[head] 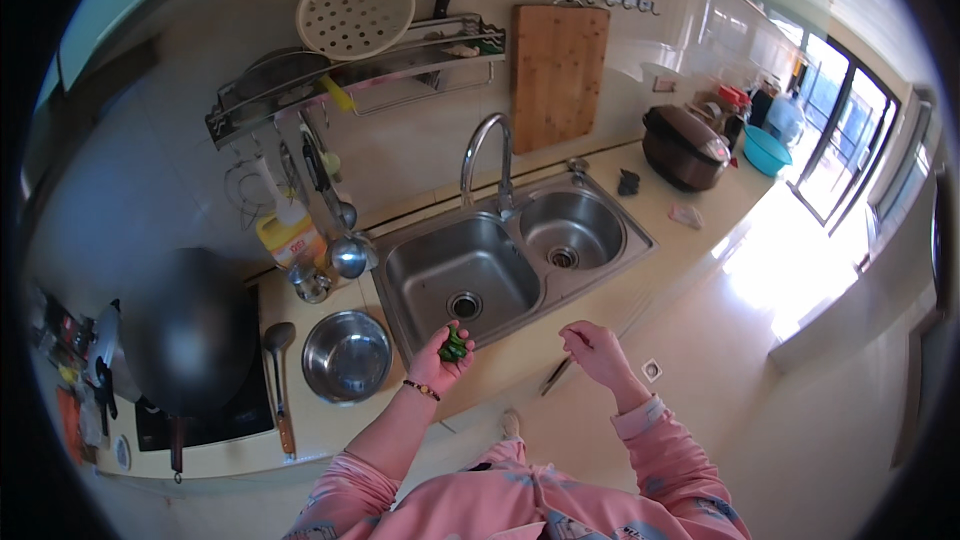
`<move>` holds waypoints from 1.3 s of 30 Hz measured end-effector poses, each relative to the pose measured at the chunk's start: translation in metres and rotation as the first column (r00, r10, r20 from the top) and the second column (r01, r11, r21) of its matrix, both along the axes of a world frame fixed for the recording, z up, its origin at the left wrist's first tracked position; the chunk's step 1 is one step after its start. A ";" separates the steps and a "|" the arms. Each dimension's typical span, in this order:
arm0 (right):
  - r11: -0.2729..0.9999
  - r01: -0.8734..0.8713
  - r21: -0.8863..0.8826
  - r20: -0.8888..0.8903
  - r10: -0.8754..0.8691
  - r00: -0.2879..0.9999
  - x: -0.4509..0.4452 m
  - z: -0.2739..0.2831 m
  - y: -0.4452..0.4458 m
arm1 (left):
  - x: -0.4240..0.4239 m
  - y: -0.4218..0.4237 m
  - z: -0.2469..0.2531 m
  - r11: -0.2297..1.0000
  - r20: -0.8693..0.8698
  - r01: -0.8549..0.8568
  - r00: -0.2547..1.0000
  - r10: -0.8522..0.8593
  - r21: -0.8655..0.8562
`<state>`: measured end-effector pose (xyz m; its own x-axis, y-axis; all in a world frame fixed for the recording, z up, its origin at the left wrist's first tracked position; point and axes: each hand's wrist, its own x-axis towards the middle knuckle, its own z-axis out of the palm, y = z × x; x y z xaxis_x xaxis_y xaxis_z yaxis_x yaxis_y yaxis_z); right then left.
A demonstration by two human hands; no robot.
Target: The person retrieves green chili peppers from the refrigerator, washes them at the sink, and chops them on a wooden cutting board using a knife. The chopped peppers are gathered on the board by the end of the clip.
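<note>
My left hand [441, 361], palm up, cups a small bunch of green peppers [453, 345] above the front rim of the sink. Nothing shows in my right hand [597, 351], whose fingers are curled in above the floor just off the counter's front edge. Beyond my hands lies a stainless steel double sink [405, 300], its large basin [450, 262] nearest my left hand and a smaller round basin [570, 221] at the right. A chrome faucet [506, 165] rises behind them. To the left of my left hand, a steel bowl [347, 357] rests on the counter.
A blurred dark wok [187, 337] sits on the cooktop [251, 390], beside a spatula [280, 382]. Ladles [349, 257] hang under a wall rack [360, 86]. A wooden cutting board [560, 78] hangs behind the sink. Farther right are a rice cooker [684, 148] and a turquoise basin [766, 152].
</note>
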<state>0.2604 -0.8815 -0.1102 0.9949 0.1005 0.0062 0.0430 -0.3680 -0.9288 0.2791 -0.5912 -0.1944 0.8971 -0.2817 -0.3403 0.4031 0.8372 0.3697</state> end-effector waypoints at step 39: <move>0.901 -0.326 -0.286 0.483 0.429 0.763 0.341 -0.077 0.117 | 0.272 -0.065 -0.033 0.903 -0.035 -0.429 0.903 0.429 -0.020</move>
<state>0.6013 -0.7643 -0.1870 0.7230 0.5178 0.4573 0.6711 -0.3696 -0.6427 0.5507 -0.6559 -0.2271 0.9230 0.1188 -0.3660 0.0131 0.9409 0.3384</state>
